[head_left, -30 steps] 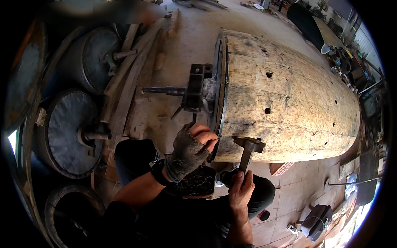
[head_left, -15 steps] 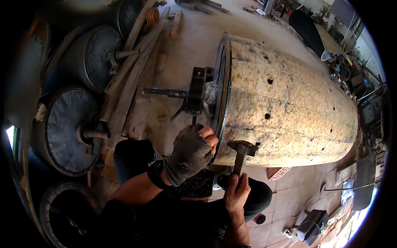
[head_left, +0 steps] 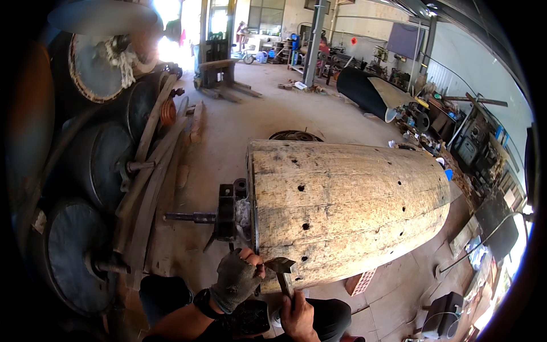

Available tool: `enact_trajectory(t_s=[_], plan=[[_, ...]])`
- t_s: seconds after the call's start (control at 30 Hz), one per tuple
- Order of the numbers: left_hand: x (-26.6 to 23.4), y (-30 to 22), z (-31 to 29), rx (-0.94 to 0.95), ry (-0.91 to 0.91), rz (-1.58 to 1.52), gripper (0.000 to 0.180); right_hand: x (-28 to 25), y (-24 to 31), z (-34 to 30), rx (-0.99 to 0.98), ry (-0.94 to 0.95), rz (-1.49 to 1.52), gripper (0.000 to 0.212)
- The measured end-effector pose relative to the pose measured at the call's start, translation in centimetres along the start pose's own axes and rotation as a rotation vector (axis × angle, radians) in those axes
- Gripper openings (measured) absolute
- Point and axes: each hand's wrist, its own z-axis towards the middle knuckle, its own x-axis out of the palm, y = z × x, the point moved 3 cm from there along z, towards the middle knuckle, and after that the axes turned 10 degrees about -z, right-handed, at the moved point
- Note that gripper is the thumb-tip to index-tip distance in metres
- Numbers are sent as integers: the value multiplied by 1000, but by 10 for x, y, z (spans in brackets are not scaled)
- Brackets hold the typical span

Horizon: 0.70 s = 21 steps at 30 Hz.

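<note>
One large wooden drum (head_left: 347,211) lies on its side on the concrete floor (head_left: 239,125), its planked body pale and weathered, with about eight dark round holes scattered over the side that shows. At its near end sits one dark metal bracket (head_left: 227,212), and one steel shaft (head_left: 188,217) sticks out of that bracket toward the left.

The left hand (head_left: 236,279) wears a grey work glove and a black watch (head_left: 201,301) at the wrist. Its grip is pressed together around something small held against the lower rim of the drum's end; what it pinches is hidden by the fingers. The right hand (head_left: 297,316) is bare, and its grip is closed around the handle of one hammer (head_left: 281,272). The hammer stands nearly upright, its head just beside the gloved hand and touching or almost touching the drum's lower edge; which of the two cannot be told.

Along the left side stand four round dark discs (head_left: 74,253) on short axles, ranged one behind another, with several long bent wooden staves (head_left: 149,188) leaning across them. One small brick with holes (head_left: 361,281) lies on the floor under the drum's belly. Farther back lie one black cone-shaped body (head_left: 364,91) and a crowded workbench (head_left: 456,142) along the right wall.
</note>
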Motion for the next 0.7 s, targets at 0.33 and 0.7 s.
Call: enact_trajectory(t_s=[0.33,0.7], plan=[[-4,-2,-10,-49,20,13,15,-16,14,5,13,-25,100,17],[1,6,-16,-33,-23,-106,18,-17,2,2,104,30,137,18]])
